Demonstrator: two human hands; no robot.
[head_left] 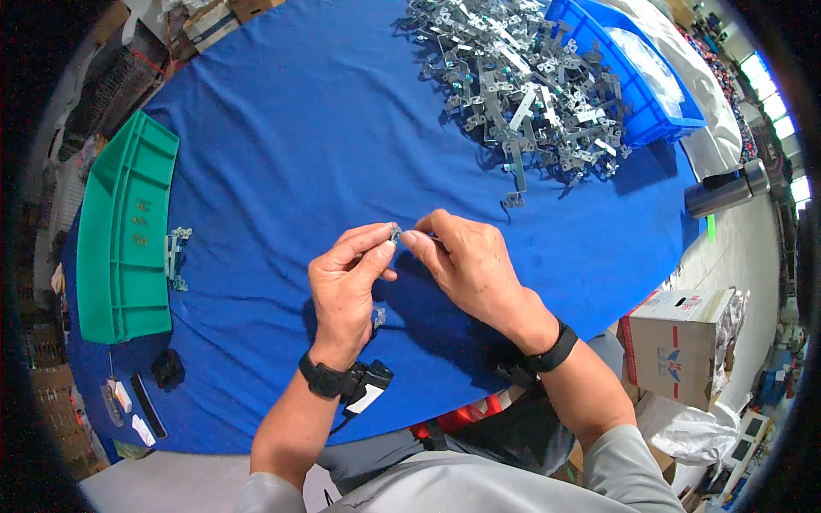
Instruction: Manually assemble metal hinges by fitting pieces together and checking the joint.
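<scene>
Over the middle of the blue cloth, both my hands are pinched together around a small shiny metal bracket. The thumb and index finger of my left hand grip its end, which pokes up between the fingertips. My right hand is closed from the other side, thumb and bent index finger meeting the same piece; most of it is hidden by the fingers. A large heap of similar metal brackets lies beyond, at the far right. Several more brackets lie beside the green bin at left.
A green plastic bin stands at the left edge of the blue-clothed table. A blue crate holding a clear bag sits behind the heap. A metal flask lies at the right edge; a cardboard box stands below it.
</scene>
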